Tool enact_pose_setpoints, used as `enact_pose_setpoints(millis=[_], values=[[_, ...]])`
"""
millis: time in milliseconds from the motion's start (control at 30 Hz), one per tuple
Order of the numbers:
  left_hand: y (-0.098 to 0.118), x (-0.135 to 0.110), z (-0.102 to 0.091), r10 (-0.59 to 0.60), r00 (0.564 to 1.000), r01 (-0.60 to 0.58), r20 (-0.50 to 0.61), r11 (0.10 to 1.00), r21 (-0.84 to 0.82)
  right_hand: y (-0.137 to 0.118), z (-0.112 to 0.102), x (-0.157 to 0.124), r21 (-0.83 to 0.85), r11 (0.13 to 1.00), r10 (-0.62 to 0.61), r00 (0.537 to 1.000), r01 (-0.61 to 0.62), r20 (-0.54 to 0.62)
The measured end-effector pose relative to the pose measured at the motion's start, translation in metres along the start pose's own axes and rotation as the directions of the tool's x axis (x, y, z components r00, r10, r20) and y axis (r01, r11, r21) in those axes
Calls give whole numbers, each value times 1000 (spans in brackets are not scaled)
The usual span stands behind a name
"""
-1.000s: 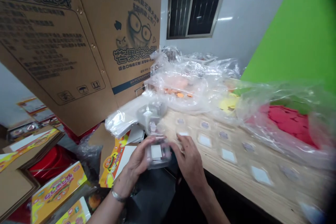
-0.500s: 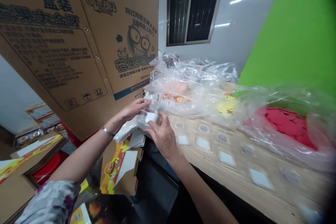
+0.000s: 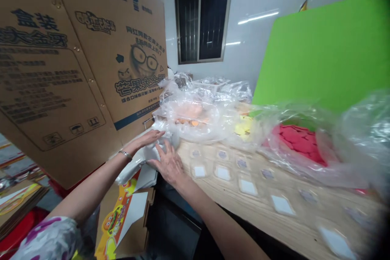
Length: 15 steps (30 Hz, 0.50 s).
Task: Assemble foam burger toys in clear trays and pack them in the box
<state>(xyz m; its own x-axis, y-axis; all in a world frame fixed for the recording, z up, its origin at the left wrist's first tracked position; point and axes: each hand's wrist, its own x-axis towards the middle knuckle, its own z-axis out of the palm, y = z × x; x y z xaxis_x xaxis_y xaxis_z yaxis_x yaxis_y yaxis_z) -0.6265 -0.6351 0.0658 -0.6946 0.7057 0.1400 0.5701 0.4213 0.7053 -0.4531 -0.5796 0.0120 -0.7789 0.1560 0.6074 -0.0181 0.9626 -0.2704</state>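
Observation:
My left hand [image 3: 150,138] reaches over a clear plastic bag [image 3: 138,158] at the table's left end, its fingers stretched out and close together. Just right of it, my right hand [image 3: 170,164] has its fingers apart, also at the crumpled plastic. I see nothing held in either hand, though the fingertips partly blend with the shiny film. Near my right hand, clear plastic packs with white squares [image 3: 199,171] lie in a row on the wooden table [image 3: 231,199]. Round grey-printed pieces [image 3: 222,154] form a second row behind them.
Open plastic bags hold red pieces [image 3: 300,142], yellow pieces [image 3: 243,126] and orange pieces [image 3: 195,123] along the table's back. A tall cardboard box [image 3: 88,69] stands at left. Below my arms are printed cartons [image 3: 134,211]. A green board [image 3: 323,57] stands behind.
A small clear plastic pack with a white square was between my hands and is now out of sight. My hands have spread and settled over the plastic bag. The view has turned right.

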Motion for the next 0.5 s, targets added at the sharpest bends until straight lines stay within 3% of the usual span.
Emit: enact_pose_setpoints(millis=[133,233,367,500], values=[[15,1,-1,114,993,-98,-35,946,310,39,-40,-1,-54,998,20,1000,-19,20],[42,8,11,220,971,-241,98,876,418,93,-67,20,-188,974,145,986,-129,77],[85,29,57,258,913,-384,317,806,451,170,-88,68,-319,915,314,932,-246,182],[118,56,122,125,923,-309,363,802,510,231,-107,114,-483,795,509,836,-366,205]])
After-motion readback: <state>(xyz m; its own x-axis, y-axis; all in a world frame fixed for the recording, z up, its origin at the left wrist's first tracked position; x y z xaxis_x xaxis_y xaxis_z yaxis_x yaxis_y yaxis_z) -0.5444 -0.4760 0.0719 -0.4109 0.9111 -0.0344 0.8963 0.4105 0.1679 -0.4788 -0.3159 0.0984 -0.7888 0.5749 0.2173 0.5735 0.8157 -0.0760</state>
